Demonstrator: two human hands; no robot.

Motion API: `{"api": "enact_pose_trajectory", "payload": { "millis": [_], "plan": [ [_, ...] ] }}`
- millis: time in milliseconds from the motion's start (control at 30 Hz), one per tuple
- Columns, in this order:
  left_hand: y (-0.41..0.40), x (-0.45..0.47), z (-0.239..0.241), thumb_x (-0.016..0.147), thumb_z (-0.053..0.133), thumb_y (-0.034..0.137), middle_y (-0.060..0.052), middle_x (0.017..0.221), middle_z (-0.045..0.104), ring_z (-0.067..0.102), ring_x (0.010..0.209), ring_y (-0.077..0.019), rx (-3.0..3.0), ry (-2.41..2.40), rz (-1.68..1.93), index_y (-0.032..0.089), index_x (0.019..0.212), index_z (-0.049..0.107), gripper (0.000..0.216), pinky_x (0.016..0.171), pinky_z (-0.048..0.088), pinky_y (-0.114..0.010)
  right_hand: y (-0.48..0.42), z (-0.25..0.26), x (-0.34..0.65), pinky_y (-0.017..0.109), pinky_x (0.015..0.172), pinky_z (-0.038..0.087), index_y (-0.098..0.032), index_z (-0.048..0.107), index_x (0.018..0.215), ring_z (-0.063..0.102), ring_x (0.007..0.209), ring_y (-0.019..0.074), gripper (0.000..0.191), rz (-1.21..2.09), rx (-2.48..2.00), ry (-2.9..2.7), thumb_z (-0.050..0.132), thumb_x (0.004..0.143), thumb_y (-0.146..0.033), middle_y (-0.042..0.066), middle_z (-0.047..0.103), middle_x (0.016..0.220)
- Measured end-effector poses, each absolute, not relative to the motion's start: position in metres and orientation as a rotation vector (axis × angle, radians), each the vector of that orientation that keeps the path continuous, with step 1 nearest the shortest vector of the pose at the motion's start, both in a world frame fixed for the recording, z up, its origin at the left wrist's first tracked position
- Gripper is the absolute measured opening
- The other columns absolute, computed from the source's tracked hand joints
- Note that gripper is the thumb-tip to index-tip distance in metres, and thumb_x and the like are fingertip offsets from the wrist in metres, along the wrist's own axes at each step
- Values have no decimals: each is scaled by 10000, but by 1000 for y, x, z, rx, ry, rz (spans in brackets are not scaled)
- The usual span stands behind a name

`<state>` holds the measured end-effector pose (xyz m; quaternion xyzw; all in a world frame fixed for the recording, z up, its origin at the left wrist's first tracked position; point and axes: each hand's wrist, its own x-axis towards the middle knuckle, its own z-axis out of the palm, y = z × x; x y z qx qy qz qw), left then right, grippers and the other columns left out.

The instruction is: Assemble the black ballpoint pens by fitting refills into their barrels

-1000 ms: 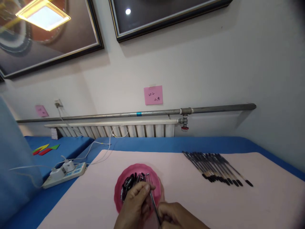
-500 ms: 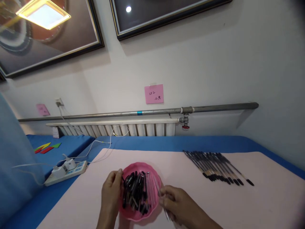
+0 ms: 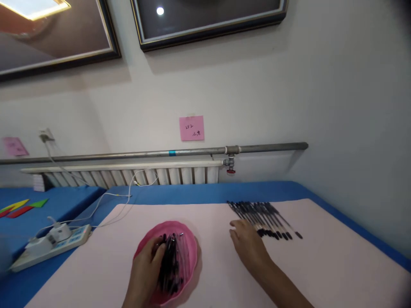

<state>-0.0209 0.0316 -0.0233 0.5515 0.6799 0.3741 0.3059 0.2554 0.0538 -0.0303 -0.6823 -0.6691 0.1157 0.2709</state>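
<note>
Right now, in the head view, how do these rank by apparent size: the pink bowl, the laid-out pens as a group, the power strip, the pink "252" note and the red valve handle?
1. Pink bowl
2. Laid-out pens and power strip: too alike to rank
3. Pink "252" note
4. Red valve handle

Surroundings, background only

Two framed pictures [image 3: 212, 17] hung high on the wall [image 3: 337, 85]; a handwritten pink note [image 3: 192, 128] was stuck below the right one. Metal pipe [image 3: 144, 154] ran above the white radiator [image 3: 175, 176]. Power strip [image 3: 79, 234] held two white plugs [image 3: 61, 232]; flat red, yellow and green pieces [image 3: 19, 212] lay beyond.
</note>
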Motion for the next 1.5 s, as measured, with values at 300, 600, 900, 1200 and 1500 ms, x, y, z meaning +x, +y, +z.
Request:
{"api": "enact_pose_trajectory", "payload": {
  "millis": [300,600,900,1200,1500],
  "plan": [
    [29,-21,-30,796,446,396,-37,1015,690,633,908,-226,1486,1793,920,227,1013,604,317,787,469,-331,70,-46,294,411,811,501,-148,600,1031,612,934,200,209,-183,-2258,-1921,557,875,-281,63,629,1073],
    [24,-14,-23,714,553,413,-44,940,705,636,830,-247,1428,1756,1035,227,920,667,299,702,486,-331,67,-46,290,404,797,509,-145,589,1060,615,927,200,235,76,-2281,-1879,559,875,-288,70,624,1084],
    [18,6,-15,671,632,523,15,546,592,437,371,-90,976,1374,1242,192,848,643,376,349,287,-198,41,-3,240,198,443,353,-181,570,760,461,497,93,172,987,-1678,-1756,408,814,-154,-65,470,554],
    [22,5,-18,660,683,497,84,415,468,298,287,-23,818,993,1182,160,734,557,367,320,192,-157,8,-3,188,197,453,260,-182,542,621,385,488,78,140,1463,-1236,-1710,432,594,-100,-58,441,528],
    [19,7,-8,732,610,498,51,375,486,349,287,-42,749,943,1260,123,743,597,375,337,219,-167,9,-10,186,216,418,171,-190,519,657,298,416,61,92,1638,-1178,-1587,435,626,-167,-82,376,481]
  ]
}}
